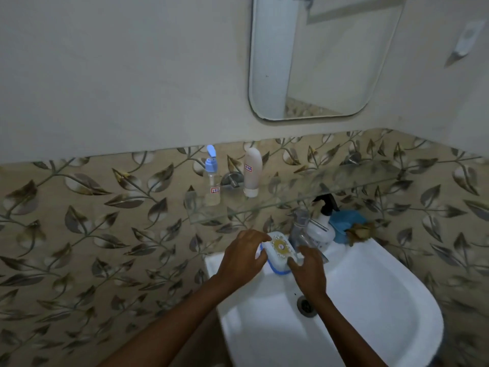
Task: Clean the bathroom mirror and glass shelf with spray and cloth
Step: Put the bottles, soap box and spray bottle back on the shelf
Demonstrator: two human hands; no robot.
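Left hand (242, 256) curled over the near-left end of a white soap case (277, 251) with a blue base, thumb under its edge and fingers wrapped on top; right hand (308, 271) at the opposite end, fingers half spread, fingertips touching the case's right side. Case resting on, or just above, the back-left rim of the white sink (370, 300); cannot tell whether fully set down.

Looks like clearing the shelf before any wiping, with no spraying or wiping begun. Next move probably calls for letting go of the case and reaching up for what remains on the shelf, lifting each bottle straight up to avoid knocking its neighbour.

Left to right on the glass shelf (291, 201): a small clear bottle (212, 181) with its blue flip cap open, just beside a metal shelf bracket (231, 180), then a pale tube (252, 172) standing on its cap. Right half of the shelf bare. Above, mirror (317, 56) on the plain wall.

Under the shelf, at the back of the sink: chrome tap (300, 226), then the white spray bottle (321, 229) with a black trigger head, then a blue cloth (344, 221) bunched against the wall, with something brown and crumpled beside it. Tap crowding the reach to the spray bottle.
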